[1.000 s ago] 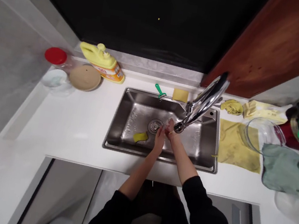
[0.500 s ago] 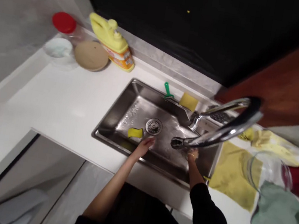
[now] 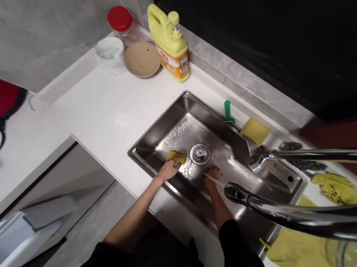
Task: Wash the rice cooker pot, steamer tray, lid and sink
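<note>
Both hands (image 3: 169,169) are in the sink (image 3: 213,139), the left touching a sponge (image 3: 177,155).

The yellow sponge (image 3: 177,155), small and blocky, lies on the floor of the stainless-steel sink (image 3: 214,135), left of the round drain strainer (image 3: 200,154) and near the front wall, its near side partly hidden. The sink is a single rectangular basin, its metal wet, with droplets scattered over the left part of the floor and shallow water glinting beside the sponge.
</note>
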The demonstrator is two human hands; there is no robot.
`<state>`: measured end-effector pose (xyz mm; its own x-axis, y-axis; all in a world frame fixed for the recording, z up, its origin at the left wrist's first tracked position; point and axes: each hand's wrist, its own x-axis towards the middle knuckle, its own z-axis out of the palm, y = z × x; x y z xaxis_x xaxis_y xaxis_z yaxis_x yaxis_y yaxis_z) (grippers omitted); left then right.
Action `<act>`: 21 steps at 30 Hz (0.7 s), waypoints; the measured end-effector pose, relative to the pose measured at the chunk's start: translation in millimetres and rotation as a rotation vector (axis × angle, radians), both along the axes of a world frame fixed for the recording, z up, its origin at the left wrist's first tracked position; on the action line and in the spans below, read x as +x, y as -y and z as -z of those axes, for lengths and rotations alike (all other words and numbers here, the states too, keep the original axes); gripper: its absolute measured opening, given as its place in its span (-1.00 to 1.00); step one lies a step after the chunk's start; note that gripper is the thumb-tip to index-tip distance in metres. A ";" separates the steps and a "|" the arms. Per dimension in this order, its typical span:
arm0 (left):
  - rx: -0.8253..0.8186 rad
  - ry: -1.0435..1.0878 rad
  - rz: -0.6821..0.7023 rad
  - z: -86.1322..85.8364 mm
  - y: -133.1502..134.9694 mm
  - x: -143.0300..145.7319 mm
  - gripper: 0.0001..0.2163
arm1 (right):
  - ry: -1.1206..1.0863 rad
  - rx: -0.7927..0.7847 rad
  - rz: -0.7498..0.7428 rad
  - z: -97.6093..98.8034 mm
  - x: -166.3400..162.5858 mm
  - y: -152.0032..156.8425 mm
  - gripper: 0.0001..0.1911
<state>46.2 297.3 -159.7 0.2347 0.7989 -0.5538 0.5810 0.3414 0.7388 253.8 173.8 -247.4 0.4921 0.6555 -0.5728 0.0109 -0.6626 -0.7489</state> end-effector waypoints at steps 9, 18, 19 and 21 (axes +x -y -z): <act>0.027 -0.025 0.091 12.2 25.4 -7.9 -0.75 | -0.065 0.129 -0.127 68.8 -34.5 -52.2 -0.63; 0.035 0.006 0.101 13.7 30.0 -0.5 -0.73 | 0.163 0.086 -0.275 76.9 -24.1 -55.7 -0.66; 0.036 0.013 0.107 13.4 30.1 -0.5 -0.73 | 0.200 0.099 -0.307 79.3 -23.1 -59.5 -0.66; 0.035 0.025 0.122 13.5 30.5 -0.4 -0.73 | 0.243 0.102 -0.343 85.0 -24.6 -69.9 -0.70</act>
<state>45.7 266.9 -173.1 0.3452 0.7823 -0.5185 0.5980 0.2425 0.7640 229.3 243.7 -332.4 0.3489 0.8520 -0.3905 0.4019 -0.5124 -0.7589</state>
